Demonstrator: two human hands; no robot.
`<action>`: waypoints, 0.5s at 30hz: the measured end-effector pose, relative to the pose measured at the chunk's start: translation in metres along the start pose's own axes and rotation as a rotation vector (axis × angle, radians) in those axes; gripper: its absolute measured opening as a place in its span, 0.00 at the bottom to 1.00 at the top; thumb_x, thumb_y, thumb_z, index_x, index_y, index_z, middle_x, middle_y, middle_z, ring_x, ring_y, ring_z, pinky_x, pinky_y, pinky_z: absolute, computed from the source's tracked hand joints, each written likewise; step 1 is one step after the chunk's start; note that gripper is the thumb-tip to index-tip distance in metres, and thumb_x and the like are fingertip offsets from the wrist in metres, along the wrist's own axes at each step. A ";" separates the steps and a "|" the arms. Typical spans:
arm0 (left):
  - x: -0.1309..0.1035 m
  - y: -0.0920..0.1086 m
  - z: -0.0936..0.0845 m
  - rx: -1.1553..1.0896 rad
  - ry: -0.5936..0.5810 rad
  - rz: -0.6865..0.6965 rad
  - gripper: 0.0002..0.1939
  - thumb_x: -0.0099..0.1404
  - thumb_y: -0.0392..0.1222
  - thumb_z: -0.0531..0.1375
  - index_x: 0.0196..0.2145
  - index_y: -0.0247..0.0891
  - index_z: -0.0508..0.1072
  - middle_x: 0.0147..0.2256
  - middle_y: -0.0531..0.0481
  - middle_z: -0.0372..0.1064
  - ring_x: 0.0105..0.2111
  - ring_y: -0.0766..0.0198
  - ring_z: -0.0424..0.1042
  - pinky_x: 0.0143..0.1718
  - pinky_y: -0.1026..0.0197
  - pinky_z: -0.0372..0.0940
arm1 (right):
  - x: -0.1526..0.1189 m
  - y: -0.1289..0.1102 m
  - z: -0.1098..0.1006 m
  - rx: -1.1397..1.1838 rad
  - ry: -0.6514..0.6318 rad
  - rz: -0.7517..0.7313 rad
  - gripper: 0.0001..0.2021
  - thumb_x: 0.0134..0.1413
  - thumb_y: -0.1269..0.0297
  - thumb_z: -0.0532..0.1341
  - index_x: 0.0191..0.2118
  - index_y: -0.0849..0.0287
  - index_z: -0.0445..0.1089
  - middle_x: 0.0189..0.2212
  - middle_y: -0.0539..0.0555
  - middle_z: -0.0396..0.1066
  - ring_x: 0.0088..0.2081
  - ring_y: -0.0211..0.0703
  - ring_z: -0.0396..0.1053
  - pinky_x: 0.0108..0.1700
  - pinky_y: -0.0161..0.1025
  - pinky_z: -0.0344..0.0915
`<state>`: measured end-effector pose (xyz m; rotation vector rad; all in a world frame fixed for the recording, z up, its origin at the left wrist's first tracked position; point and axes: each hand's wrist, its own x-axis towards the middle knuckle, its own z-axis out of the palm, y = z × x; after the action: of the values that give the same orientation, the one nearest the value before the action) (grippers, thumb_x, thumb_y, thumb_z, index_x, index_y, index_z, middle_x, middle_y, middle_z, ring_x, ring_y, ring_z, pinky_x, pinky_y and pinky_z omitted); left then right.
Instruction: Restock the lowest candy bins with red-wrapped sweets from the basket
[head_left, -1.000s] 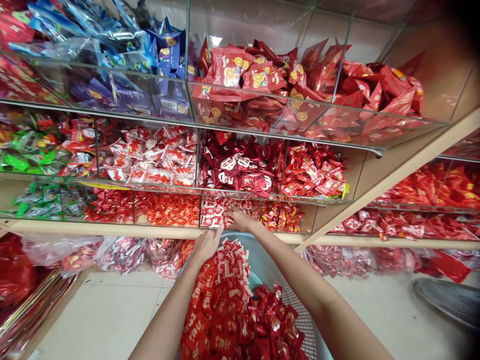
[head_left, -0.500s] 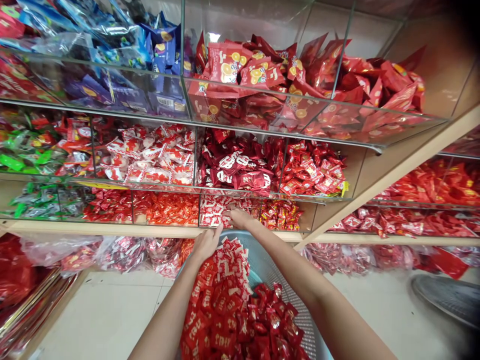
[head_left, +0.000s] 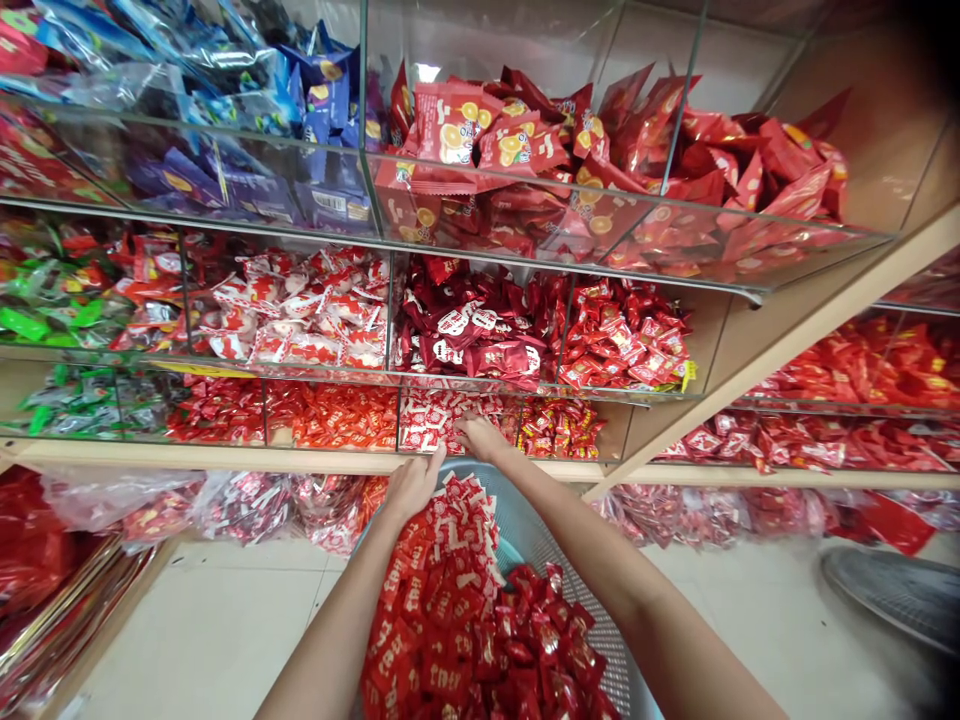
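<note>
My left hand (head_left: 412,484) is closed over the far left rim of a blue-grey mesh plastic basket (head_left: 534,520). Inside the basket lie small wrapped candies: red-and-white ones (head_left: 466,515) at the far end, red ones with gold print (head_left: 405,650) on the left, and shiny dark red ones (head_left: 551,640) on the right. My right hand (head_left: 484,438) reaches past the rim into a low shelf bin of red-and-white candies (head_left: 429,415). Its fingers are curled among those candies, and what they hold is hidden.
Clear dividers split the shelves into bins of wrapped sweets, with orange-red candies (head_left: 341,418) left of my right hand and red-yellow ones (head_left: 559,428) right of it. A wooden shelf edge (head_left: 225,458) runs in front. Bagged candies (head_left: 247,508) lie below; a round grey object (head_left: 892,590) stands right.
My right hand has shifted slightly to the right within the red-and-white candy bin. My left hand and the basket stay in place.
</note>
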<state>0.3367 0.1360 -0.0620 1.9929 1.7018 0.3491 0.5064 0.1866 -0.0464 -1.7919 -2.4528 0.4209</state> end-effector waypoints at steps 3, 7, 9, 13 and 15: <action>0.000 -0.001 0.000 -0.015 -0.014 0.010 0.40 0.59 0.65 0.30 0.23 0.36 0.72 0.30 0.39 0.73 0.31 0.54 0.71 0.32 0.59 0.59 | -0.001 0.006 0.004 0.139 0.111 0.028 0.10 0.57 0.64 0.52 0.40 0.60 0.68 0.43 0.58 0.64 0.43 0.39 0.64 0.44 0.35 0.58; 0.000 0.000 -0.001 -0.007 -0.014 -0.002 0.41 0.59 0.65 0.30 0.24 0.35 0.73 0.31 0.38 0.73 0.33 0.53 0.71 0.33 0.58 0.59 | -0.001 0.014 0.011 0.340 0.239 0.124 0.11 0.54 0.62 0.56 0.42 0.60 0.68 0.44 0.57 0.66 0.45 0.41 0.64 0.45 0.36 0.60; 0.000 0.001 -0.001 -0.001 -0.012 -0.004 0.41 0.59 0.65 0.30 0.25 0.35 0.73 0.32 0.37 0.73 0.33 0.53 0.71 0.33 0.58 0.59 | 0.001 0.015 0.010 0.513 0.260 0.199 0.15 0.53 0.59 0.56 0.44 0.60 0.66 0.44 0.57 0.66 0.40 0.41 0.68 0.40 0.36 0.64; -0.001 0.002 -0.003 0.002 -0.015 0.002 0.41 0.59 0.65 0.30 0.23 0.36 0.72 0.29 0.39 0.72 0.32 0.55 0.70 0.32 0.59 0.59 | 0.002 0.007 -0.003 0.992 0.239 0.394 0.22 0.52 0.55 0.56 0.51 0.62 0.59 0.37 0.55 0.68 0.26 0.36 0.70 0.29 0.34 0.68; -0.002 0.002 -0.003 0.001 -0.011 0.004 0.40 0.59 0.65 0.30 0.22 0.37 0.72 0.29 0.40 0.72 0.31 0.55 0.71 0.32 0.59 0.59 | -0.005 0.000 -0.015 1.177 0.251 0.413 0.23 0.49 0.56 0.59 0.49 0.62 0.60 0.34 0.53 0.68 0.24 0.33 0.68 0.29 0.32 0.69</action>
<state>0.3370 0.1349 -0.0581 1.9957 1.6916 0.3381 0.5114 0.1848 -0.0321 -1.5535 -1.1299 1.2249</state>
